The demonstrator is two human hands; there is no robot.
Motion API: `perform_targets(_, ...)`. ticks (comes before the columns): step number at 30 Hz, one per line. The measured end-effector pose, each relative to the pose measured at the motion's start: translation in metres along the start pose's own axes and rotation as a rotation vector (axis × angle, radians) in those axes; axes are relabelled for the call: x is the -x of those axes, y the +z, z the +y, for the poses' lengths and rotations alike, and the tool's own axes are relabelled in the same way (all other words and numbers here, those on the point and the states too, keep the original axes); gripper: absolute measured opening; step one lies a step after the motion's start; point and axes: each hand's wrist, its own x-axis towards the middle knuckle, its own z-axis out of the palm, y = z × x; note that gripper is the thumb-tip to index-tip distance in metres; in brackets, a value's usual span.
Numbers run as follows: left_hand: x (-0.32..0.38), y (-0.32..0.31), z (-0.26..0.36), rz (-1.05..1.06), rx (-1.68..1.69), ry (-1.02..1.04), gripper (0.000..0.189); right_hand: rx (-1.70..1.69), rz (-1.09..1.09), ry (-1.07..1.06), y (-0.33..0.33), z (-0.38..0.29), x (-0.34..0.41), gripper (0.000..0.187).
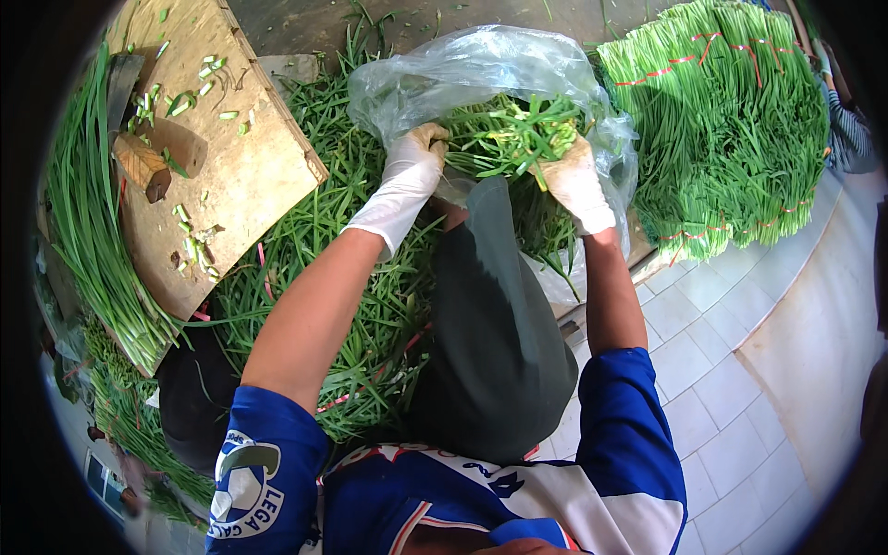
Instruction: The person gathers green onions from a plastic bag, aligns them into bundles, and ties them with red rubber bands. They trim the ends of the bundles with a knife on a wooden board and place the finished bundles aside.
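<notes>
A clear plastic bag [479,62] lies before me with its mouth spread, partly filled with cut green leaves [479,135]. My left hand [416,156], in a white glove, has its fingers curled at the bag's left rim, beside the green stems; the fingertips are partly hidden. On the opposite side, my gloved right hand [572,184] grips a loose handful of leaf trimmings [544,135] within the bag's mouth. Soil stains mark the fingers of both gloves. My knee, in dark trousers [499,312], rises between my forearms.
A wooden board [257,201] at left carries a wood block [141,166], a dark blade [125,90], stem cuttings and long green leaves [90,208]. Loose leaves [326,291] heap beneath my left arm. Tied green bundles [721,132] stand at right, near another person's striped sleeve [850,128].
</notes>
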Motion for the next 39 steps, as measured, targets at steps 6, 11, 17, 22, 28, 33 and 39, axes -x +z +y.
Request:
perform_targets(6, 0.016, 0.02, 0.024, 0.291, -0.532, 0.624, 0.054, 0.009, -0.142, -0.052, -0.006, 0.001, 0.005, 0.035)
perform_targets(11, -0.005, 0.02, 0.036, 0.021, -0.262, 0.4, 0.027, -0.081, -0.078, 0.037, 0.014, -0.012, 0.009, 0.041)
perform_targets(17, -0.005, 0.018, 0.037, -0.139, -0.349, 0.33, 0.03, 0.096, -0.026, 0.043, 0.023, -0.021, 0.005, 0.038)
perform_targets(22, -0.009, 0.016, 0.024, -0.042, -0.481, 0.344, 0.024, -0.035, 0.068, 0.142, 0.024, -0.026, 0.01, 0.041)
perform_targets(28, -0.016, 0.016, 0.027, -0.131, -0.731, 0.203, 0.027, -1.144, -0.006, 0.256, -0.021, -0.021, 0.05, 0.072)
perform_targets(33, 0.012, 0.014, 0.057, 0.198, -0.755, 0.476, 0.038, -1.188, -0.049, 0.214, -0.033, -0.004, 0.046, 0.065)
perform_targets(39, 0.032, 0.032, 0.059, -0.014, -0.889, 0.751, 0.038, -0.793, 0.005, 0.151, -0.017, -0.03, 0.041, 0.041)
